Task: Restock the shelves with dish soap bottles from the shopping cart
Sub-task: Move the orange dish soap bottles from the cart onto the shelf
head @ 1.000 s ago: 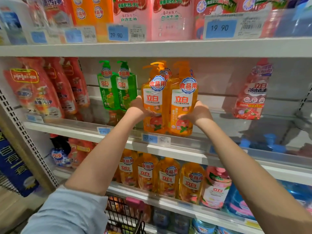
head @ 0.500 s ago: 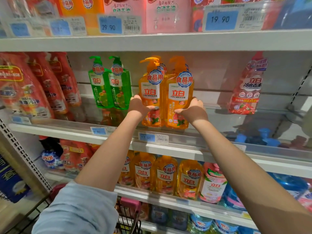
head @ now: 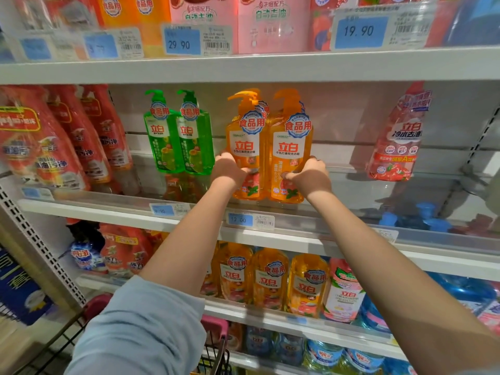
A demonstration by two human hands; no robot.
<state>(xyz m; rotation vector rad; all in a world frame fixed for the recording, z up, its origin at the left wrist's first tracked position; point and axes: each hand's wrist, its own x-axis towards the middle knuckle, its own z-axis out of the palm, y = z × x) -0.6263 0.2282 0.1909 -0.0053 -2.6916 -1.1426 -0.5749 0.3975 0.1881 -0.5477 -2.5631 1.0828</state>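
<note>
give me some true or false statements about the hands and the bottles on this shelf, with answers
1. The left hand grips the left orange bottle and the right hand grips the right orange bottle. True.
2. The green bottles stand to the right of the two held bottles. False: they stand to their left.
3. The price tag just below the held bottles reads 19.90. False: it reads 12.00.
4. A row of orange bottles stands on the shelf below. True.
5. Both held bottles lie on their sides. False: both are upright, pumps on top.
</note>
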